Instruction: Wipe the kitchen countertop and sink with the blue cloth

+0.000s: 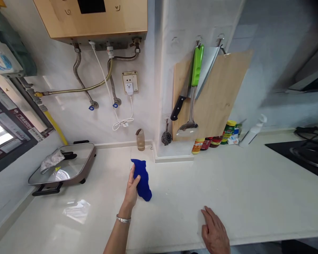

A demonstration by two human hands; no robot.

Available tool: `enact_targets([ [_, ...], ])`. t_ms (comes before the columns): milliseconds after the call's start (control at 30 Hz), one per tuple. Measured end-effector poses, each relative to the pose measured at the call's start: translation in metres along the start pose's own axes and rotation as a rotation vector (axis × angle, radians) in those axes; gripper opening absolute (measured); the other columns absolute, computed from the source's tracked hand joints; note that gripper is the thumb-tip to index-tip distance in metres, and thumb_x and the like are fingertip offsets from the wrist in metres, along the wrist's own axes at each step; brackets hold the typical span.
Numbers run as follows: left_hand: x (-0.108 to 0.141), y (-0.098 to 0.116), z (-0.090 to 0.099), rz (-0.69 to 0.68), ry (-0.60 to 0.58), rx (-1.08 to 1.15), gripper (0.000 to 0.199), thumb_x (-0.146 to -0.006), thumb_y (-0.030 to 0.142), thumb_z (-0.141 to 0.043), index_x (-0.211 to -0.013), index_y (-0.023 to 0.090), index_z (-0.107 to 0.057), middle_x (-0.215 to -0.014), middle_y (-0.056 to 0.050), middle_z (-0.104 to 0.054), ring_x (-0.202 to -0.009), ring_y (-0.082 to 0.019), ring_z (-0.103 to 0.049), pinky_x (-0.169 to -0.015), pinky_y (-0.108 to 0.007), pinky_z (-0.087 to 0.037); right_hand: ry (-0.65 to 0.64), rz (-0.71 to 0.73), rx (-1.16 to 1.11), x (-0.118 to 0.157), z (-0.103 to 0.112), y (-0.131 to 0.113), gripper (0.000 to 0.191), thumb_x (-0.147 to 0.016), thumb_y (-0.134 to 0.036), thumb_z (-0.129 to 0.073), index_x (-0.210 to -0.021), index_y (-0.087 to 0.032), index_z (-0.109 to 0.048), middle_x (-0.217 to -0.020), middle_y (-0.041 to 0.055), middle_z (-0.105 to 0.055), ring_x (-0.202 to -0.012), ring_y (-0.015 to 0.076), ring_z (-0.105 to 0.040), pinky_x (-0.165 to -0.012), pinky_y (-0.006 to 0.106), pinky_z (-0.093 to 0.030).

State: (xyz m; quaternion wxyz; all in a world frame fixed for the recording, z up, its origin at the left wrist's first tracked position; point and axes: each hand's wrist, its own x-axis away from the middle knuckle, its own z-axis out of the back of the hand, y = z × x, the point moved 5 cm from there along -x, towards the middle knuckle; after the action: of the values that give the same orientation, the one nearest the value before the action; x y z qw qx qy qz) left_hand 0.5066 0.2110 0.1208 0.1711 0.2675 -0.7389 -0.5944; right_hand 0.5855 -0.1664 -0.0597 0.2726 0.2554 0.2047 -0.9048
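A blue cloth [143, 181] is gripped between the thumb and fingers of my left hand [131, 187], just above the white countertop [175, 211] or touching it; which one I cannot tell. A silver bracelet circles that wrist. My right hand [215, 229] rests near the counter's front edge, fingers extended and apart from the cloth, holding nothing. Behind the cloth, by the wall, stands a small clear bottle [140, 140] with a brownish tint.
An electric pan [87, 164] with a glass lid sits at the left. A cutting board [217, 102], knives and a slotted spatula hang on the pillar. Jars [198, 145], a white spray bottle [252, 133] and a black stove [302, 155] are at the right.
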Motion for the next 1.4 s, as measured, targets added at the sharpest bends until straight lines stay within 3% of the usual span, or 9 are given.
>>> enact_targets([
  [300, 0.022, 0.054, -0.028, -0.181, -0.337, -0.723, 0.061, -0.101, 0.049, -0.035, -0.157, 0.029, -0.027, -0.136, -0.007, -0.066, -0.112, -0.022, -0.066, -0.107, -0.042, -0.048, 0.046, 0.038, 0.086, 0.000, -0.005, -0.003, 0.057, -0.089, -0.014, -0.036, -0.146, -0.018, -0.036, -0.148, 0.0113, -0.049, -0.135, 0.0262, -0.047, -0.108, 0.048, -0.045],
  [433, 0.006, 0.066, -0.023, -0.341, -0.391, -0.831, 0.055, -0.102, 0.038, -0.032, -0.156, 0.029, -0.031, -0.156, -0.005, -0.048, -0.140, -0.020, -0.048, -0.118, -0.038, -0.038, 0.066, 0.059, 0.102, 0.001, -0.008, 0.001, 0.059, -0.089, -0.014, -0.037, -0.147, -0.019, -0.034, -0.147, 0.0115, -0.050, -0.134, 0.0270, -0.048, -0.107, 0.048, -0.046],
  [600, -0.028, 0.065, 0.001, -0.353, -0.379, -1.038, 0.051, -0.098, 0.028, -0.034, -0.148, 0.030, -0.046, -0.124, -0.007, -0.073, -0.108, -0.021, -0.071, -0.097, -0.040, -0.056, 0.143, 0.132, 0.100, 0.003, -0.017, 0.011, 0.058, -0.087, -0.018, -0.040, -0.145, -0.019, -0.038, -0.140, 0.0113, -0.056, -0.125, 0.0268, -0.056, -0.098, 0.045, -0.050],
  [667, -0.039, 0.077, 0.007, -0.374, -0.282, -1.014, 0.050, -0.099, 0.029, -0.035, -0.148, 0.029, -0.046, -0.120, -0.006, -0.074, -0.106, -0.021, -0.072, -0.097, -0.040, -0.056, 0.144, 0.139, 0.091, 0.003, -0.018, 0.011, 0.058, -0.086, -0.019, -0.041, -0.144, -0.018, -0.039, -0.140, 0.0118, -0.057, -0.125, 0.0273, -0.056, -0.096, 0.045, -0.051],
  [867, -0.058, 0.140, -0.004, -0.518, 0.032, -0.642, 0.049, -0.099, 0.037, -0.044, -0.146, 0.025, -0.048, -0.154, -0.007, -0.051, -0.143, -0.021, -0.045, -0.124, -0.042, -0.031, 0.092, 0.052, 0.048, 0.002, -0.009, 0.002, 0.058, -0.088, -0.017, -0.040, -0.146, -0.018, -0.038, -0.146, 0.0110, -0.052, -0.133, 0.0270, -0.050, -0.105, 0.047, -0.047],
  [1100, -0.069, 0.186, -0.027, -0.587, 0.012, -0.335, 0.056, -0.096, 0.048, -0.054, -0.148, 0.030, -0.045, -0.157, -0.004, -0.046, -0.146, -0.022, -0.039, -0.125, -0.043, -0.026, 0.056, 0.036, 0.035, 0.002, -0.007, 0.002, 0.060, -0.090, -0.017, -0.039, -0.150, -0.020, -0.032, -0.148, 0.0114, -0.050, -0.136, 0.0275, -0.047, -0.110, 0.049, -0.045],
  [1167, -0.069, 0.185, -0.031, -0.542, 0.016, -0.269, 0.059, -0.094, 0.049, -0.057, -0.148, 0.031, -0.044, -0.151, -0.005, -0.053, -0.140, -0.023, -0.047, -0.121, -0.042, -0.035, 0.053, 0.033, 0.031, 0.003, -0.007, 0.002, 0.061, -0.090, -0.017, -0.039, -0.150, -0.020, -0.031, -0.149, 0.0117, -0.049, -0.136, 0.0279, -0.047, -0.110, 0.050, -0.045],
  [1267, -0.072, 0.152, -0.029, -0.279, -0.035, -0.207, 0.069, -0.092, 0.054, -0.055, -0.153, 0.029, -0.035, -0.130, -0.009, -0.068, -0.111, -0.023, -0.068, -0.099, -0.041, -0.054, 0.051, 0.026, 0.026, 0.003, -0.006, 0.001, 0.061, -0.090, -0.018, -0.039, -0.151, -0.020, -0.030, -0.149, 0.0119, -0.049, -0.137, 0.0280, -0.047, -0.110, 0.050, -0.045],
  [1400, -0.068, 0.083, -0.004, 0.066, -0.247, -0.788, 0.072, -0.094, 0.059, -0.044, -0.153, 0.019, -0.034, -0.120, -0.015, -0.073, -0.104, -0.028, -0.071, -0.089, -0.042, -0.057, 0.049, 0.010, 0.014, 0.003, -0.006, 0.000, 0.061, -0.089, -0.018, -0.039, -0.149, -0.020, -0.033, -0.148, 0.0116, -0.050, -0.136, 0.0275, -0.047, -0.111, 0.049, -0.044],
])
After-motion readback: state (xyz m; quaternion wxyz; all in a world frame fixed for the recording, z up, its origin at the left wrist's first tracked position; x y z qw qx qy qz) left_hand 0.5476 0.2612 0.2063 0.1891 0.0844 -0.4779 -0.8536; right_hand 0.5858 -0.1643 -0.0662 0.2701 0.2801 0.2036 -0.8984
